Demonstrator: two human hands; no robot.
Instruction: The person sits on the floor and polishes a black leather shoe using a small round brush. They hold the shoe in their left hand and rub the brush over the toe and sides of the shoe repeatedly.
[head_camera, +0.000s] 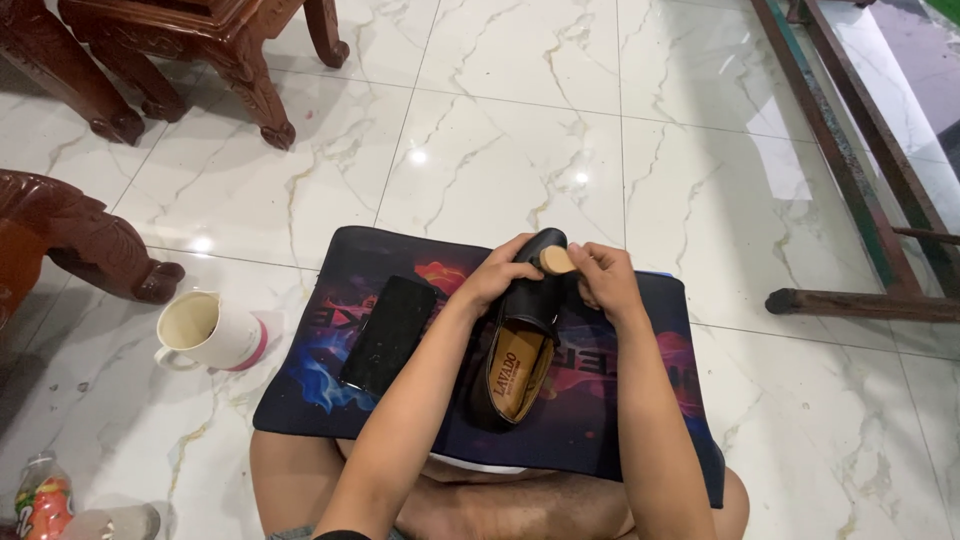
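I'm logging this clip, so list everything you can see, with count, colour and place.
shoe: one, black with tan insole, on the mat, held at the toe
round pad: one, tan, against the shoe toe
mat: one, dark with red and blue print, on the floor
flat object: one, black, left part of mat
jug: one, white with pink band, on its side left of mat
bottle: one, orange and green, bottom left
wooden furniture: dark red-brown legs, top left
metal frame: rusty, right
floor: white marble tiles
left hand: gripping the shoe toe
right hand: holding the round pad
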